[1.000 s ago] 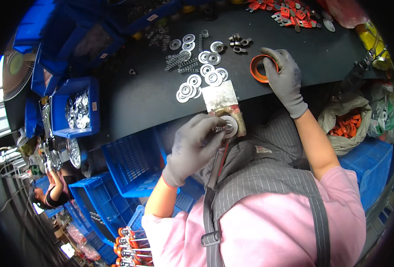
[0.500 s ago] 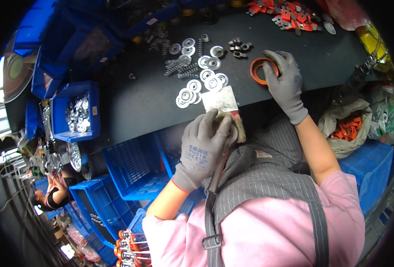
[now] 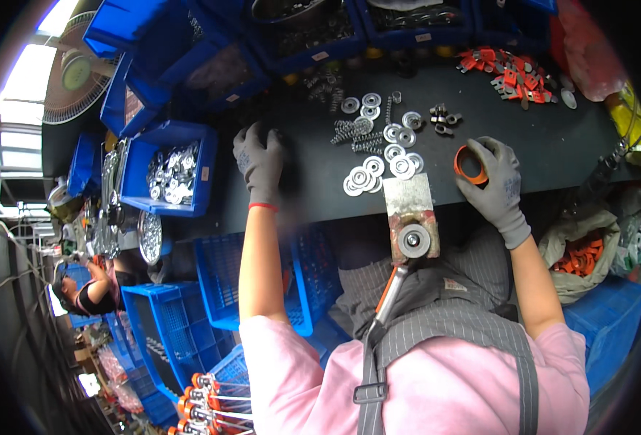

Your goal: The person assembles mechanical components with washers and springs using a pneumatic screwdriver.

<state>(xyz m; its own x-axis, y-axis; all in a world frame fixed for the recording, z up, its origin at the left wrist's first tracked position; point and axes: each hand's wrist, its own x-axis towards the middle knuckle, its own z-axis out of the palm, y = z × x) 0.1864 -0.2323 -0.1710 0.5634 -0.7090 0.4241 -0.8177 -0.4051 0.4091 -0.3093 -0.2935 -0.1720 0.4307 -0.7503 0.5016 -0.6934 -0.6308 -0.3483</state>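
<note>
My right hand, in a grey glove, grips an orange ring tilted on its edge over the dark tabletop. My left hand reaches out over the table beside a blue bin of small metal parts. Its fingers are stretched and slightly apart, with nothing visible in them. At the table's front edge, between my hands, is a worn block with a pale metal plate. A round metal disc sits on it around a centre pin, and a rod with an orange stripe runs from it toward me.
Flanged metal discs, coil springs and small dark metal fittings lie mid-table. Orange-red clips are heaped at the far right. Blue crates stand below. A sack holds orange parts. Another person is at left.
My left hand has left the disc on the block and moved left over the table, baring the disc. My right hand still holds the orange ring. The whole view has shifted.
</note>
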